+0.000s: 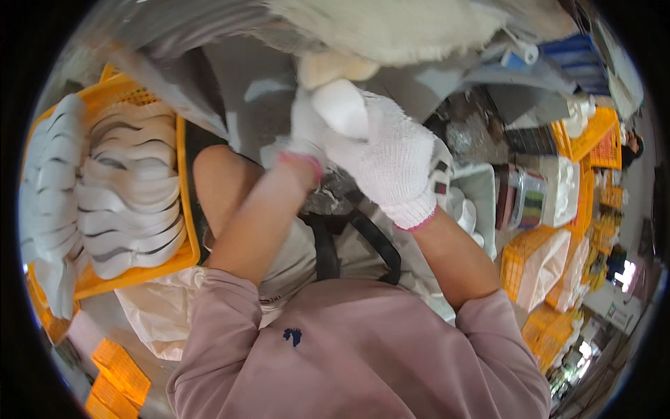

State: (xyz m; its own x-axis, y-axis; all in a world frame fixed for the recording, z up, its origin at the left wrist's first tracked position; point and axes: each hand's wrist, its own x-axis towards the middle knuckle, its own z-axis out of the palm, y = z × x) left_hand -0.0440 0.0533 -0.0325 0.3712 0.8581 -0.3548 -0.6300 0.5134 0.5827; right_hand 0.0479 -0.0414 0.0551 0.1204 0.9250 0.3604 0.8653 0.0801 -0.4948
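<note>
In front of me my right hand, in a white knit glove with a pink cuff edge, is closed around a smooth white curved piece. My left hand, gloved alike, is close against the piece's left side. Motion blurs it and its fingers cannot be made out. Just above the piece is a cream rounded pad, and I cannot tell whether they touch. A large fuzzy cream wheel-like mass hangs over both, with a grey housing around it.
On the left a yellow crate holds rows of stacked white wavy pieces. A pale bin with white pieces stands right of my knees. Yellow crates and plastic boxes line the right side. Orange crates lie lower left.
</note>
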